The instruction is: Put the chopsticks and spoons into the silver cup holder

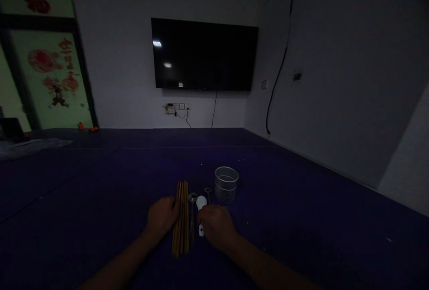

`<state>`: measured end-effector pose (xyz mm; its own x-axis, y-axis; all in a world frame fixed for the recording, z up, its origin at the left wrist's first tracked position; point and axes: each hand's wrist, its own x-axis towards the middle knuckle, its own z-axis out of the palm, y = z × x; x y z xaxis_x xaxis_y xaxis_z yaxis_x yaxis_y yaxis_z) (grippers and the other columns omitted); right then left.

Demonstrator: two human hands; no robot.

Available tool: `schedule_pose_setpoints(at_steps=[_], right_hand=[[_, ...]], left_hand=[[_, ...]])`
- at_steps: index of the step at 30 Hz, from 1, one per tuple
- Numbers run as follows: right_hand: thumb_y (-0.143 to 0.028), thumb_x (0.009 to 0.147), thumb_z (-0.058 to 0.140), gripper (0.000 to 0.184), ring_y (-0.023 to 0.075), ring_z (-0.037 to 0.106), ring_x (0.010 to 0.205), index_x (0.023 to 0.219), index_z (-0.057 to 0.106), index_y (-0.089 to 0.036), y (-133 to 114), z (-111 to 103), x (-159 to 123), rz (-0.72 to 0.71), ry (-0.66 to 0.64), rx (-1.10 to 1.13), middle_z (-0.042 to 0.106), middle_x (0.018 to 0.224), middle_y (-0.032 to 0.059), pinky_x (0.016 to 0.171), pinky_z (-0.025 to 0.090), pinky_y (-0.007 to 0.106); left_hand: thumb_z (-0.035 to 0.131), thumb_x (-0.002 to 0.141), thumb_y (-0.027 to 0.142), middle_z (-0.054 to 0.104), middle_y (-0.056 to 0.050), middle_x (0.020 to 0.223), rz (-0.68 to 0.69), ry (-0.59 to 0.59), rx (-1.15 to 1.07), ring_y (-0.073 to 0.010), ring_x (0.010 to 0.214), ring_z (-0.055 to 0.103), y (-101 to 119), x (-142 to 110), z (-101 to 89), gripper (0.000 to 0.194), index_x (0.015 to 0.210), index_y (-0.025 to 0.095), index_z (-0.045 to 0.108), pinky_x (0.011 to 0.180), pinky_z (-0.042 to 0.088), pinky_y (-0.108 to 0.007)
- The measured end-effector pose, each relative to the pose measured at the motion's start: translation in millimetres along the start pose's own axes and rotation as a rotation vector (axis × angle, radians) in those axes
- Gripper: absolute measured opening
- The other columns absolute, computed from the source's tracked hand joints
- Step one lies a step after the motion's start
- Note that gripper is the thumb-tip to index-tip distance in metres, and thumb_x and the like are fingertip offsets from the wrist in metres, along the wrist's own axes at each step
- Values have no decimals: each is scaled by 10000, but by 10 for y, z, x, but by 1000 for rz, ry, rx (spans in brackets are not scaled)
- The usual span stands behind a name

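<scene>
A bundle of several wooden chopsticks [181, 218] lies lengthwise on the dark blue table [100, 191]. My left hand [162, 217] rests against the bundle's left side, fingers curled onto it. Right of the chopsticks lie a metal spoon [192, 200], a white spoon [201, 204] and a second metal spoon [208, 191]. My right hand [216, 226] lies over the spoon handles with fingers bent down; what it grips is hidden. A perforated metal cup [226, 185] stands upright just beyond the spoons.
A black screen [204, 54] hangs on the far wall above a socket strip [177, 107]. A cable [279, 71] runs down the right wall. Clear plastic [30, 147] lies at the table's far left, near a decorated glass door [50, 75].
</scene>
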<state>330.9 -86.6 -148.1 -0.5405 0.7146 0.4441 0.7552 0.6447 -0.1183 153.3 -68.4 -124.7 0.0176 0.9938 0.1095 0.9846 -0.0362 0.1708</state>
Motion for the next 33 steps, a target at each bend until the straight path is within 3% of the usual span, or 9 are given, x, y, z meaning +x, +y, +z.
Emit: schedule_pose_setpoints(at_steps=[7, 19, 33], right_hand=[[-32, 675, 441, 251, 148, 614, 730, 716, 644, -174, -31, -34, 16, 55, -108, 8, 679, 759, 37, 677, 408, 225], [-24, 654, 429, 289, 140, 617, 739, 734, 657, -182, 2, 11, 5, 77, -87, 52, 686, 776, 32, 686, 411, 218], [-11, 663, 414, 327, 133, 622, 764, 763, 671, -187, -24, -25, 6, 93, -94, 86, 693, 806, 31, 714, 416, 209]], left_hand=[[296, 890, 346, 687, -62, 850, 58, 0, -47, -171, 798, 632, -48, -58, 23, 371, 870, 185, 629, 666, 410, -245], [316, 875, 311, 680, -52, 839, 140, 16, -44, -164, 770, 627, -57, -98, 39, 326, 819, 184, 610, 659, 399, -247], [341, 845, 342, 672, -44, 783, 112, -1, -24, -171, 732, 622, -34, -107, 5, 312, 815, 190, 612, 651, 412, -252]])
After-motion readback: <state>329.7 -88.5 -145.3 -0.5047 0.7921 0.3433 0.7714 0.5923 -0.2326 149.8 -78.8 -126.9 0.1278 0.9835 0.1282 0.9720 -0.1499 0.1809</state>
